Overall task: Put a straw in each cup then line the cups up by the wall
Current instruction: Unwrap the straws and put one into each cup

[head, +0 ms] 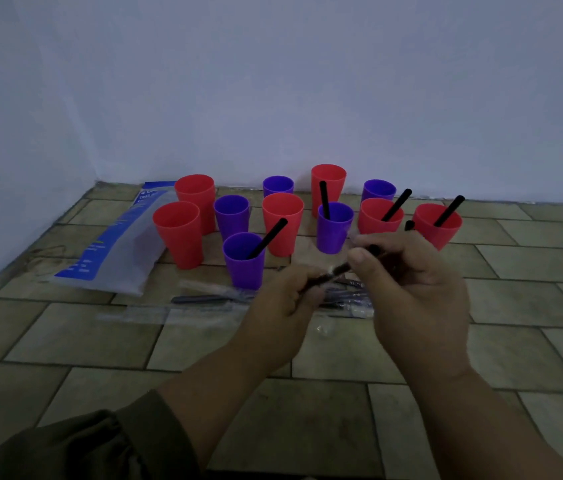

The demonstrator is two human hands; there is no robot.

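Black straw (339,270) pinched between both hands' grips.

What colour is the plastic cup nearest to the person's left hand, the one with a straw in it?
Purple. The plastic cup holds a black straw; the head view shows it.

Both hands, left hand (285,303) and right hand (411,282), grip one black straw (335,270), apparently partly wrapped. Red and purple cups stand beyond on the tiled floor (100,341); four contain straws.
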